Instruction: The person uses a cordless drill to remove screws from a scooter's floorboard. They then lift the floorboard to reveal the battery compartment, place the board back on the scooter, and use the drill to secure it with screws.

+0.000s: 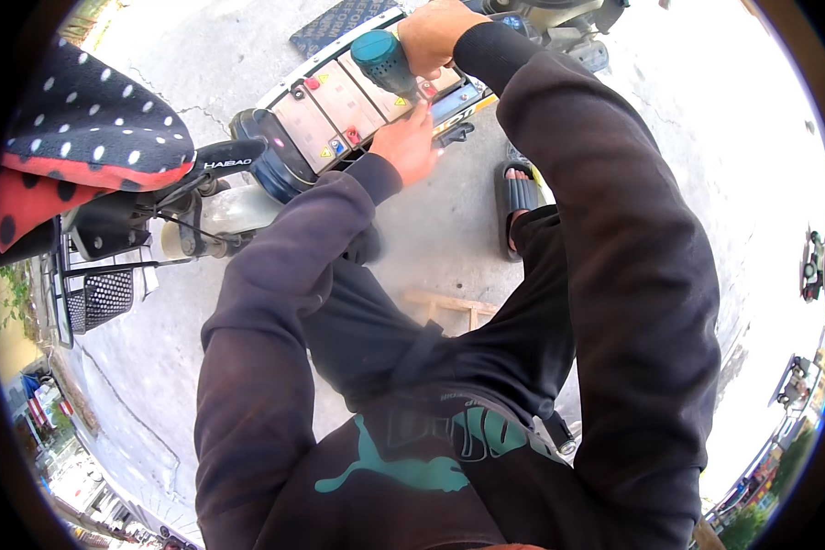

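Note:
My right hand (433,37) is closed around the handle of a teal and dark grey power drill (376,57) at the top of the view. The drill stands over a row of pinkish batteries (312,126) in the open frame of an electric scooter. Its tip points down toward the batteries and is hidden behind its body and my fingers. Just below it, my left hand (407,145) reaches to the near edge of the batteries, fingers together near the drill's working end. Whatever they pinch is too small to make out. Red and blue terminal covers (337,147) show on the batteries.
A polka-dot cover (101,119) hangs over the handlebar side at left, above a black basket (101,301). A dark patterned mat (339,26) lies beyond the scooter. Below my hands are a sandalled foot (520,197) and a small wooden stool (454,302) on concrete.

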Demonstrator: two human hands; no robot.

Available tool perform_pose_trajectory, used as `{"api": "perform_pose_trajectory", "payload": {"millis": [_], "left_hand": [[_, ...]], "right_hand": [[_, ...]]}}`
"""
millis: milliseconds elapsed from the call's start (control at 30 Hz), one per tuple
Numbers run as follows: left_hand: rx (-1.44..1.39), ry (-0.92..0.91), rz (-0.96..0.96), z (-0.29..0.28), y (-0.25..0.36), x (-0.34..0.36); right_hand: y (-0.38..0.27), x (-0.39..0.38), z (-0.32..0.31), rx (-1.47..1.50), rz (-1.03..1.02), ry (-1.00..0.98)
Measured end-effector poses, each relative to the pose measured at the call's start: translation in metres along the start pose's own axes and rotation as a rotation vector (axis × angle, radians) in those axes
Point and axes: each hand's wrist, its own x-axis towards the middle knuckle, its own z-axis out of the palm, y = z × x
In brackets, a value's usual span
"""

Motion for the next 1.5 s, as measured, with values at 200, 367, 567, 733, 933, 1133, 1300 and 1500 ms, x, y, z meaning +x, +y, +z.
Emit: {"api": "perform_pose_trajectory", "payload": {"millis": [200, 367, 567, 733, 933, 1133, 1300, 1500], "left_hand": [[-0.268, 0.293, 0.010, -0.006, -0.023, -0.008], [-0.663, 0.716, -0.176, -0.057, -0.034, -0.022], [-0.732, 0.568, -0.174, -0.076, -0.027, -0.002], [-0.724, 0.598, -0.320, -0.072, -0.007, -0.004], [-0.692, 0.608, -0.261, -0.095, 0.013, 0.006], [0.187, 0.870, -0.015, -0.248, 0.036, -0.116], [1.379, 1.285, -0.315, -0.440, 0.023, -0.151], [1.646, 0.783, -0.492, -0.501, -0.012, -0.159]], "right_hand": [[0.014, 0.026, -0.019, 0.025, -0.075, -0.249], [0.028, 0.016, -0.014, 0.107, -0.169, -0.188], [0.034, 0.016, -0.013, 0.035, -0.222, -0.155], [0.033, 0.028, -0.005, -0.087, -0.307, -0.065], [0.068, 0.013, -0.007, -0.014, -0.300, -0.016], [0.070, -0.074, -0.047, 0.337, -0.302, 0.556], [0.066, -0.147, 0.046, 1.507, -0.055, 0.627], [0.012, -0.164, 0.065, 2.231, 0.056, 0.519]]}}
